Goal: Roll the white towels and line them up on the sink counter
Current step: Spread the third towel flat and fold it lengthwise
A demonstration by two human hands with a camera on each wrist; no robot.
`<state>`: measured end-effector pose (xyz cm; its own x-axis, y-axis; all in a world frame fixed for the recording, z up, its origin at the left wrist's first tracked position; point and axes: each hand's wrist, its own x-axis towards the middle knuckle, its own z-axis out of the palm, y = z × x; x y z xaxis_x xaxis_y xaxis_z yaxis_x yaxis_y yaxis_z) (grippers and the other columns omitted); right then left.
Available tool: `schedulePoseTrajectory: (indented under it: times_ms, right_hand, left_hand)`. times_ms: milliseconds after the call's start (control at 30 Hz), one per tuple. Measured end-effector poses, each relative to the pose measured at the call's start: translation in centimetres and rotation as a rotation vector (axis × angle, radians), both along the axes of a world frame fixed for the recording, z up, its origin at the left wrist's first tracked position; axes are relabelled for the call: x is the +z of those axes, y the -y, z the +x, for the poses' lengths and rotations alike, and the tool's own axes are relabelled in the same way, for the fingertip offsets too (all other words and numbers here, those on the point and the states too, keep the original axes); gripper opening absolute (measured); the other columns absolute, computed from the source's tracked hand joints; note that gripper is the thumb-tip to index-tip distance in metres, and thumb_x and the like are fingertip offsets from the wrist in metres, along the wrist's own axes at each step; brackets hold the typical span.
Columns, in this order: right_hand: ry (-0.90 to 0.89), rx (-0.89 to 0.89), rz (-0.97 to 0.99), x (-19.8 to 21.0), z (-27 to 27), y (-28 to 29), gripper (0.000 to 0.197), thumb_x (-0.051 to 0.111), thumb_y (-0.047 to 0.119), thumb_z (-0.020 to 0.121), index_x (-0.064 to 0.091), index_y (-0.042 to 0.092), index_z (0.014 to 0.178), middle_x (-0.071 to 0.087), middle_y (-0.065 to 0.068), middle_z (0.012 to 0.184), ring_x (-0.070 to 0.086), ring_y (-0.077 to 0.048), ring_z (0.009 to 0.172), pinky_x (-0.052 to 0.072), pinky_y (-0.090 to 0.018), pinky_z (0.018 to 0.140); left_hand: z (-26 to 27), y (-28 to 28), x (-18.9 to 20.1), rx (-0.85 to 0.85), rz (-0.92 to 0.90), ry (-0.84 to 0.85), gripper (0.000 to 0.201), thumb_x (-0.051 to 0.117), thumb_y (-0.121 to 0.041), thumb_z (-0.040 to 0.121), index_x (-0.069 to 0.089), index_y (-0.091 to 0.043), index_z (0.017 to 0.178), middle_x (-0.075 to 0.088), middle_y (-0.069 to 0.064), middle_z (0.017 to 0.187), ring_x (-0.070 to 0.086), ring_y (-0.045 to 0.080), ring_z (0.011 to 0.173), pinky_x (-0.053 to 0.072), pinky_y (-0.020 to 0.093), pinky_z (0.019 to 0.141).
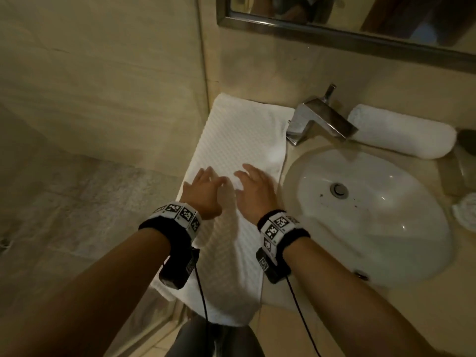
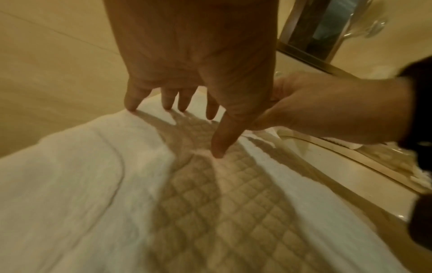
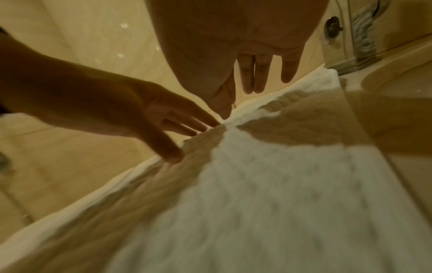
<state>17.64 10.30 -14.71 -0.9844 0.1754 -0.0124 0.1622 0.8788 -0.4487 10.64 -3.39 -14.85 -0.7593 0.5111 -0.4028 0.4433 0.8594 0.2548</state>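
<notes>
A long white waffle-weave towel point(image 1: 231, 140) lies flat on the counter left of the sink, its near end hanging over the front edge. My left hand point(image 1: 203, 184) and right hand point(image 1: 251, 181) hover side by side over its middle, fingers spread and straight. In the left wrist view the left hand point(image 2: 187, 110) has its fingertips touching the towel point(image 2: 210, 203). In the right wrist view the right hand point(image 3: 245, 86) sits just above the towel point(image 3: 280, 184). A rolled white towel point(image 1: 401, 131) lies behind the faucet at the right.
The white oval sink basin point(image 1: 386, 228) sits right of the flat towel, with a chrome faucet point(image 1: 319, 119) behind it. A crumpled white cloth point(image 1: 466, 212) lies at the right edge. A mirror point(image 1: 360, 21) hangs above. A tiled wall borders the counter on the left.
</notes>
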Motion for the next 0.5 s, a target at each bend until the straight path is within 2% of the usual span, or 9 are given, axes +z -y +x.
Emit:
schedulePoseTrajectory:
  times_ms: [33,67,100,167,233,333,400,500]
  right_hand:
    - [0.0,0.026,-0.042,0.0,0.9,0.8,0.05,0.056,0.027,0.092,0.047,0.017,0.14,0.033,-0.01,0.154,0.029,-0.026,0.142,0.022,-0.047,0.116]
    - [0.05,0.049,-0.077,-0.1,1.9,1.6,0.057,0.054,0.033,0.092,0.039,0.021,0.146,0.027,-0.01,0.157,0.024,-0.026,0.145,0.02,-0.049,0.117]
    - [0.154,0.068,-0.087,-0.4,3.0,2.1,0.067,0.051,0.043,0.092,0.025,0.027,0.151,0.015,-0.009,0.161,0.012,-0.025,0.148,0.013,-0.05,0.119]
    - [0.405,0.083,0.009,-1.3,5.1,2.6,0.081,0.037,0.065,0.089,-0.004,0.035,0.153,-0.018,-0.002,0.161,-0.018,-0.021,0.148,-0.007,-0.05,0.119]
    - [0.514,0.069,0.102,-2.1,6.4,2.4,0.086,0.024,0.076,0.086,-0.017,0.037,0.15,-0.035,0.002,0.154,-0.032,-0.018,0.142,-0.015,-0.05,0.116]
    - [0.555,0.054,0.114,-2.2,6.4,2.2,0.085,0.02,0.078,0.086,-0.021,0.038,0.149,-0.039,0.004,0.152,-0.034,-0.017,0.141,-0.016,-0.048,0.116]
    - [0.561,0.051,0.119,-2.2,6.4,2.0,0.084,0.022,0.076,0.086,-0.02,0.038,0.149,-0.039,0.005,0.152,-0.033,-0.016,0.142,-0.016,-0.047,0.116]
    - [0.556,0.037,0.126,-2.5,6.5,1.6,0.081,0.025,0.072,0.089,-0.02,0.039,0.148,-0.038,0.006,0.153,-0.031,-0.014,0.142,-0.015,-0.047,0.117]
  left_hand:
    - [0.2,0.3,0.0,0.008,0.034,-0.027,0.074,0.067,-0.031,0.077,0.031,-0.039,0.141,0.019,0.005,0.155,0.017,0.023,0.145,0.032,0.054,0.109]
    - [0.3,0.6,0.0,0.017,0.054,-0.051,0.075,0.069,-0.034,0.076,0.032,-0.037,0.141,0.024,0.005,0.153,0.022,0.023,0.143,0.035,0.052,0.108]
    - [0.5,1.2,-0.2,0.027,0.062,-0.076,0.077,0.07,-0.038,0.076,0.031,-0.035,0.143,0.026,0.005,0.152,0.023,0.023,0.143,0.036,0.051,0.107]
    - [1.4,2.4,-0.6,0.031,0.028,-0.102,0.076,0.061,-0.05,0.083,0.023,-0.036,0.147,0.017,0.006,0.157,0.015,0.025,0.146,0.031,0.053,0.11]
    - [3.1,3.4,-1.3,-0.01,-0.054,-0.09,0.071,0.04,-0.058,0.092,0.006,-0.037,0.151,-0.006,0.006,0.161,-0.005,0.026,0.148,0.021,0.057,0.113]
    - [5.7,4.5,-1.8,-0.107,-0.085,-0.096,0.068,0.022,-0.06,0.095,-0.008,-0.035,0.151,-0.022,0.009,0.158,-0.019,0.029,0.146,0.006,0.06,0.115]
    - [6.8,4.8,-1.8,-0.163,-0.083,-0.065,0.067,0.019,-0.058,0.096,-0.01,-0.035,0.151,-0.025,0.009,0.157,-0.022,0.032,0.144,-0.002,0.057,0.116]
    - [7.2,4.5,-1.9,-0.186,-0.098,-0.035,0.068,0.019,-0.062,0.095,-0.012,-0.036,0.151,-0.027,0.008,0.156,-0.026,0.033,0.143,-0.008,0.055,0.116]
